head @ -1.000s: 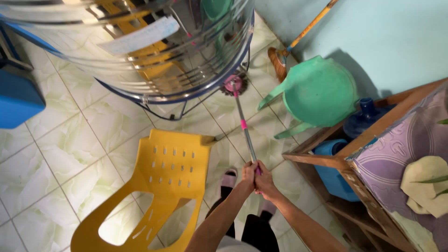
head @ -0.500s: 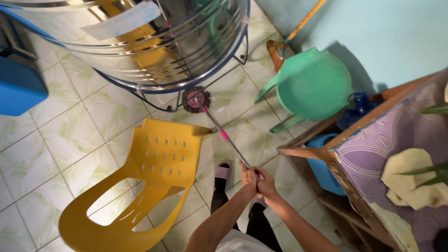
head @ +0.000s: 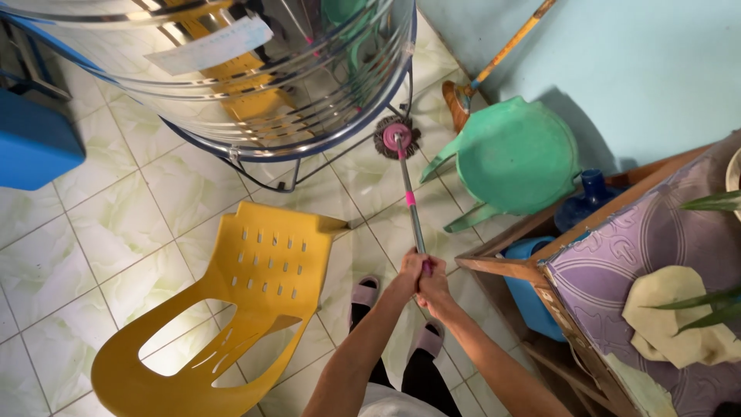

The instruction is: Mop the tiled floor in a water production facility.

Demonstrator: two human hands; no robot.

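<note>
Both of my hands grip the metal handle of a mop (head: 407, 193), one just beside the other. My left hand (head: 409, 272) and my right hand (head: 438, 289) are clasped near the handle's upper end. The round mop head (head: 397, 137), grey with a pink hub, rests on the tiled floor (head: 116, 224) beside the base of a big shiny steel tank (head: 255, 85). A pink band sits halfway down the handle. My feet in pink slippers (head: 366, 292) stand below my hands.
A yellow plastic chair (head: 224, 309) stands at my left. A green plastic chair (head: 515, 158) and a broom with an orange handle (head: 494, 62) lean by the pale blue wall. A wooden table with purple cloth (head: 656, 262) is at right, blue containers beneath it.
The mop head swung left across the tiles, then back right, and now lies beside the tank's base. My hands stayed clasped on the handle.
</note>
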